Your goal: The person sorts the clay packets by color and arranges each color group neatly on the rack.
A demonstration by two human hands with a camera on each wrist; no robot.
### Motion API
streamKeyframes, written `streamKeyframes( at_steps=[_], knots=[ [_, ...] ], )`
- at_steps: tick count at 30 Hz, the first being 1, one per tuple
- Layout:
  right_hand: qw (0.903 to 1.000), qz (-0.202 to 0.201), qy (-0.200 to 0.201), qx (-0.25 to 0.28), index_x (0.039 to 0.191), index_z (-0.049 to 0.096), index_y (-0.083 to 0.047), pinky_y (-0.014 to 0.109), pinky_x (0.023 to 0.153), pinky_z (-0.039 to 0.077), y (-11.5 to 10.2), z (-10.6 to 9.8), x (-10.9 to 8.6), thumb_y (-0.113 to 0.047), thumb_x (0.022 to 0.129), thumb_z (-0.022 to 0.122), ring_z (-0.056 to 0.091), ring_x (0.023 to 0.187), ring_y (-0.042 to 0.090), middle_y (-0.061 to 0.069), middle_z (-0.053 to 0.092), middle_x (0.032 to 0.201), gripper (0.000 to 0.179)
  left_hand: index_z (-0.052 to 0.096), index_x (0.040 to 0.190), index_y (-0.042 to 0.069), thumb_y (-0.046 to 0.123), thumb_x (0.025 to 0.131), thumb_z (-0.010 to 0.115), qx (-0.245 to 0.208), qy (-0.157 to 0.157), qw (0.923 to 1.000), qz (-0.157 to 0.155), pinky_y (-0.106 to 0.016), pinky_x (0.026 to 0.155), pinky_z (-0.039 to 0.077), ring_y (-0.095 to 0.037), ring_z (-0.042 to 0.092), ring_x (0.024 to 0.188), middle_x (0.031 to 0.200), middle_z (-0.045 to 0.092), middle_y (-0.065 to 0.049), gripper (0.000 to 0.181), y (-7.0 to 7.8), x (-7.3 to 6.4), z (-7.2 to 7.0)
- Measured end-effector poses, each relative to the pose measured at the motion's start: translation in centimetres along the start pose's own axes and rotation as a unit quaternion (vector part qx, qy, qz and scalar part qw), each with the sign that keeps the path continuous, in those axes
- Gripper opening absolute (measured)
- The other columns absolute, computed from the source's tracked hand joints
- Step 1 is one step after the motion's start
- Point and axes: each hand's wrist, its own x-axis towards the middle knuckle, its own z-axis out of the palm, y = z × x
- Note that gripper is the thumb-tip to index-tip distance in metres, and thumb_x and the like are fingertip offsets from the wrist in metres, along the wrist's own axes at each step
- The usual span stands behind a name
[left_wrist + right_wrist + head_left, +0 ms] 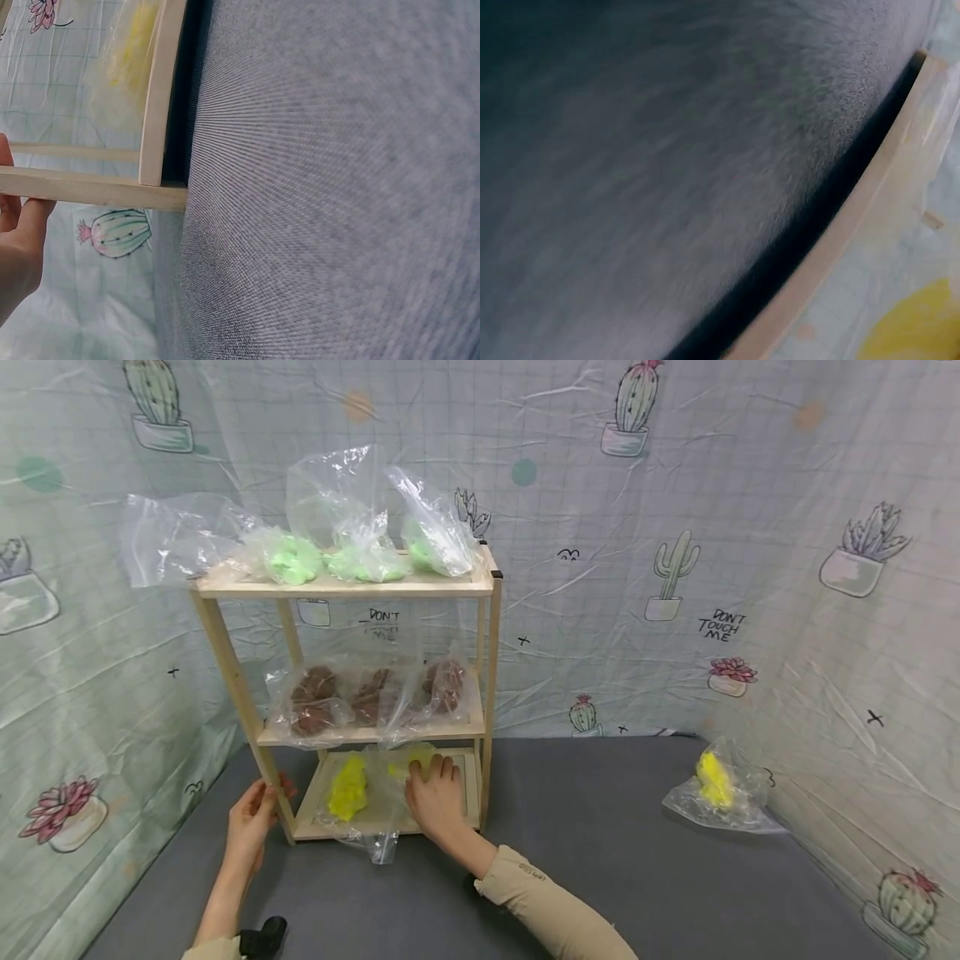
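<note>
A small wooden shelf rack [375, 587] with three tiers stands on the grey table. My left hand [252, 818] grips its front left post [90, 191], the thumb on one side and fingers round the other. On the bottom tier, my right hand [437, 797] rests over a clear plastic bag with yellow stuff [405, 760], covering part of it. To its left lies another clear bag with a yellow lump [348, 789], its loose end hanging over the front edge. The right wrist view catches a yellow patch [915, 322] behind the rack's edge [832, 244], but no fingers.
Clear bags with pale green lumps [292, 558] sit on the top tier, one sticking out past the left side. Bags of brown lumps [313, 697] fill the middle tier. Far right on the table [585, 843] lies another bag with yellow contents [715, 781].
</note>
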Motion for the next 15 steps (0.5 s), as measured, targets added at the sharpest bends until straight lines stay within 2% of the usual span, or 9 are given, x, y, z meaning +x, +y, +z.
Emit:
streamKeyframes(
  at_steps=[3,6,9,15],
  knots=[
    [0.9996,0.022,0.016,-0.008,0.081,0.055,-0.017,0.03,0.055,0.038,-0.7,0.9,0.3,-0.035,0.071,0.066,0.05,0.067,0.021,0.009,0.053,0.077,0.024,0.048,0.121,-0.002,0.014,0.094,0.039,0.005,0.003,1.0,-0.004,-0.014,0.067,0.047,0.003,0.061,0.086,0.094,0.065,0.016,0.032,0.1,0.0,0.0],
    [0.9991,0.034,0.021,-0.016,0.079,0.056,-0.017,0.03,0.055,0.037,-1.3,1.5,0.3,-0.037,0.067,0.069,0.049,0.064,0.02,0.007,0.052,0.075,0.026,0.046,0.121,-0.004,0.014,0.094,0.039,0.01,0.004,0.9999,-0.003,-0.014,0.067,0.046,0.004,0.061,0.086,0.095,0.064,0.016,0.034,0.1,0.0,0.0],
    [0.9992,0.033,-0.002,-0.024,0.083,0.056,-0.018,0.03,0.057,0.038,-1.7,1.7,0.2,-0.04,0.071,0.067,0.051,0.068,0.021,0.007,0.053,0.079,0.027,0.049,0.12,-0.002,0.013,0.094,0.039,0.003,0.003,1.0,0.0,-0.014,0.067,0.047,0.004,0.062,0.086,0.095,0.064,0.017,0.031,0.1,0.1,0.1],
    [0.9988,0.005,-0.035,-0.034,0.088,0.056,-0.019,0.03,0.059,0.041,-2.1,1.9,-0.3,-0.045,0.075,0.064,0.053,0.072,0.021,0.008,0.056,0.086,0.03,0.047,0.12,-0.006,0.013,0.094,0.039,-0.012,0.002,0.9999,0.009,-0.014,0.068,0.047,0.003,0.062,0.086,0.096,0.064,0.015,0.033,0.0,0.2,0.0]
  ],
)
